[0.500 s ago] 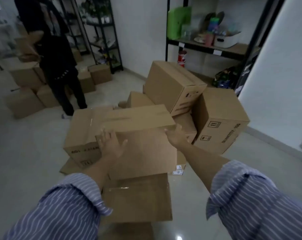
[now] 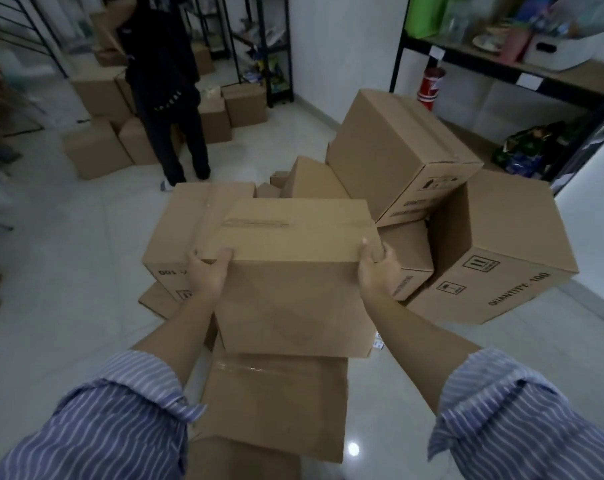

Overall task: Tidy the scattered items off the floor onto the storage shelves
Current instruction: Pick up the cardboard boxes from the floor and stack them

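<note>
at the far left, a cluster of cardboard boxes (image 2: 98, 152) is seen on the pale tiled floor (image 2: 68, 271), beside a person in dark clothes (image 2: 165, 84) standing with the back turned. behind that person a black wire shelf unit (image 2: 266, 46) is set against the white wall.

nearer the camera, the left hand (image 2: 207, 277) is clamped on the near left corner of a taped cardboard box (image 2: 293, 268), with the thumb laid over the top edge and the fingers hidden underneath. this box is held at the middle of the view, above a flattened carton (image 2: 276, 403) on the floor and in front of a box printed "100" (image 2: 176, 237). whether it is resting on the pile or lifted clear cannot be told. the right hand (image 2: 378, 271) is clamped on the near right corner of the same box, thumb on top. striped blue sleeves (image 2: 120, 420) are rolled back on both forearms.

to the right, a tilted large box (image 2: 397, 150) is leaned on a box marked "quantity : 100" (image 2: 501, 251), with a smaller box (image 2: 409, 258) wedged between them. at the far right, a storage shelf (image 2: 508, 72) is loaded with a white bin (image 2: 557, 51) and blurred items; a red cylinder (image 2: 430, 88) is stood under it.
</note>
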`<state>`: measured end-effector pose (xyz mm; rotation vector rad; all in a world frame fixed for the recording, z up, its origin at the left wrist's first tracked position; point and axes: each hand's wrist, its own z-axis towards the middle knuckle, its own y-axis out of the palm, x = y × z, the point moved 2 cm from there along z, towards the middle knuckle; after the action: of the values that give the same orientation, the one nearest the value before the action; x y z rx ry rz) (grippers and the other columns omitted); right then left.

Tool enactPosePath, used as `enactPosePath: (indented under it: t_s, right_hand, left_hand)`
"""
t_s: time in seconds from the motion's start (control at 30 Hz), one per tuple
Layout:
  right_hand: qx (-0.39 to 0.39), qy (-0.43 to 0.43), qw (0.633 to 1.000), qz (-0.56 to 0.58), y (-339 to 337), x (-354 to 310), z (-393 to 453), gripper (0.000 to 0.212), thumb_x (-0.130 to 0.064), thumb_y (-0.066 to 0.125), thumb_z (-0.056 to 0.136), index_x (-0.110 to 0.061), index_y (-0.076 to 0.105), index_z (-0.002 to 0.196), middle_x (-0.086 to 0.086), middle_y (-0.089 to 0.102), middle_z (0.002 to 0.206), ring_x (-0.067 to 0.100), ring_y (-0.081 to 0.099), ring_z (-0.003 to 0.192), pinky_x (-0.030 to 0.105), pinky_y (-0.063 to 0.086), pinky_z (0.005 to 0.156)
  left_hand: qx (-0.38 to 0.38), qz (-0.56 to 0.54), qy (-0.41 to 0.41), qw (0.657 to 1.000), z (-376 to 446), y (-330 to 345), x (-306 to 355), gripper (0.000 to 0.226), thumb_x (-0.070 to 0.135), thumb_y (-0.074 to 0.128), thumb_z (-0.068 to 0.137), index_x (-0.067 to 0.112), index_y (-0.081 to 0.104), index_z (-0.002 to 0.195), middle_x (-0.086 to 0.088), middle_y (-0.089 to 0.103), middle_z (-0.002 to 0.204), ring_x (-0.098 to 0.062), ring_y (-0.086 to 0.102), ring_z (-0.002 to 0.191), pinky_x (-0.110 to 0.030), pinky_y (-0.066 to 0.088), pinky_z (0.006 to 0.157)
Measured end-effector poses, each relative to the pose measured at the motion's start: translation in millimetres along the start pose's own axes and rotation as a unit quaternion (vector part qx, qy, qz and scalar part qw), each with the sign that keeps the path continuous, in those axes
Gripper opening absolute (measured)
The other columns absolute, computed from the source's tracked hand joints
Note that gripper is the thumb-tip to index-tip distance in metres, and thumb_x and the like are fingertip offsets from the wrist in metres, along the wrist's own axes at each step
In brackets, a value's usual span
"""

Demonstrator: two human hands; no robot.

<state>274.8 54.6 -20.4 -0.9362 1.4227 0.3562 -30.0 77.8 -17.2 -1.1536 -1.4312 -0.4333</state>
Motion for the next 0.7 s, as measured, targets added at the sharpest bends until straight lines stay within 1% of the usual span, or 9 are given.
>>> enactPosePath:
  t_s: [0.1, 0.17, 0.27, 0.37, 0.43, 0.47, 0.53, 0.6, 0.7]
  right_hand:
    - [0.004, 0.019, 0.999, 0.032, -3.7, 6.4, 3.4, 0.042, -0.042, 0.059, 0.092, -0.019, 0.062, 0.128, 0.004, 0.067, 0.118, 0.023, 0.059, 0.11, 0.032, 0.045, 0.092]
    - [-0.006, 0.064, 0.995, 0.071, -5.8, 10.4, 5.2, 0.035, -0.04, 0.061, 0.091, -0.021, 0.067, 0.119, -0.001, 0.067, 0.11, 0.017, 0.059, 0.101, 0.026, 0.04, 0.083]
    - [-0.031, 0.111, 0.987, 0.112, -4.1, 22.1, 6.9, 0.027, -0.045, 0.064, 0.086, -0.021, 0.067, 0.099, 0.0, 0.063, 0.109, 0.018, 0.057, 0.103, 0.027, 0.04, 0.084]
    - [-0.013, 0.124, 0.982, 0.145, -7.5, 30.1, -0.4, 0.039, -0.041, 0.065, 0.084, -0.011, 0.07, 0.108, 0.002, 0.067, 0.108, 0.023, 0.061, 0.108, 0.031, 0.046, 0.09]
    - [-0.02, 0.111, 0.983, 0.142, -13.1, 34.4, -9.7, 0.037, -0.042, 0.063, 0.084, -0.016, 0.071, 0.109, -0.004, 0.066, 0.099, 0.024, 0.061, 0.106, 0.036, 0.047, 0.092]
    - [-0.032, 0.107, 0.984, 0.137, -16.4, 35.4, -15.9, 0.04, -0.045, 0.061, 0.084, -0.019, 0.07, 0.113, -0.005, 0.064, 0.103, 0.023, 0.059, 0.108, 0.038, 0.046, 0.096]
    - [-0.048, 0.098, 0.986, 0.124, -21.8, 39.4, -26.4, 0.053, -0.058, 0.058, 0.08, -0.027, 0.067, 0.122, -0.006, 0.064, 0.115, 0.021, 0.057, 0.112, 0.043, 0.044, 0.102]
    - [-0.058, 0.105, 0.985, 0.123, -30.8, 44.8, -38.5, 0.061, -0.066, 0.058, 0.076, -0.031, 0.065, 0.125, -0.009, 0.064, 0.121, 0.019, 0.057, 0.114, 0.044, 0.044, 0.104]
    - [-0.072, 0.12, 0.977, 0.158, -44.2, 45.9, -52.9, 0.051, -0.053, 0.061, 0.087, -0.022, 0.064, 0.128, -0.009, 0.062, 0.116, 0.018, 0.056, 0.113, 0.042, 0.044, 0.106]
  left_hand:
    - [-0.011, -0.044, -0.025, 0.999, 9.7, -2.3, -11.6, 0.087, 0.06, 0.081, 0.06, 0.009, 0.058, 0.128, -0.006, 0.063, 0.126, -0.024, 0.059, 0.114, -0.04, 0.048, 0.101]
    - [-0.017, -0.095, -0.054, 0.994, 8.1, -1.2, -13.3, 0.09, 0.057, 0.083, 0.061, 0.01, 0.055, 0.133, -0.001, 0.06, 0.128, -0.02, 0.057, 0.114, -0.04, 0.047, 0.102]
    - [-0.017, -0.155, -0.066, 0.986, 1.6, 2.9, -17.0, 0.075, 0.034, 0.08, 0.078, 0.011, 0.046, 0.141, 0.001, 0.054, 0.12, -0.018, 0.052, 0.111, -0.037, 0.045, 0.102]
    - [-0.028, -0.201, -0.082, 0.976, -5.9, -2.0, -31.3, 0.076, 0.034, 0.085, 0.07, 0.016, 0.052, 0.136, 0.0, 0.062, 0.121, -0.02, 0.059, 0.111, -0.043, 0.049, 0.101]
    - [-0.037, -0.228, -0.09, 0.969, -12.1, -11.0, -41.9, 0.083, 0.045, 0.091, 0.053, 0.023, 0.061, 0.128, 0.002, 0.068, 0.117, -0.019, 0.065, 0.106, -0.045, 0.053, 0.095]
    - [-0.041, -0.229, -0.092, 0.968, -16.5, -15.5, -46.5, 0.083, 0.046, 0.091, 0.049, 0.024, 0.064, 0.125, 0.002, 0.069, 0.115, -0.019, 0.066, 0.105, -0.044, 0.054, 0.093]
    - [-0.06, -0.231, -0.095, 0.966, -22.9, -21.1, -56.7, 0.067, 0.04, 0.087, 0.06, 0.02, 0.065, 0.12, 0.001, 0.069, 0.115, -0.016, 0.065, 0.101, -0.037, 0.055, 0.089]
    - [-0.084, -0.221, -0.104, 0.966, -35.2, -26.2, -59.7, 0.044, 0.031, 0.078, 0.079, 0.018, 0.062, 0.118, 0.001, 0.067, 0.112, -0.011, 0.062, 0.091, -0.028, 0.052, 0.074]
    - [-0.126, -0.214, -0.098, 0.964, -48.8, -35.7, -64.5, 0.037, 0.025, 0.067, 0.089, 0.015, 0.056, 0.124, -0.002, 0.063, 0.112, -0.008, 0.058, 0.085, -0.024, 0.044, 0.064]
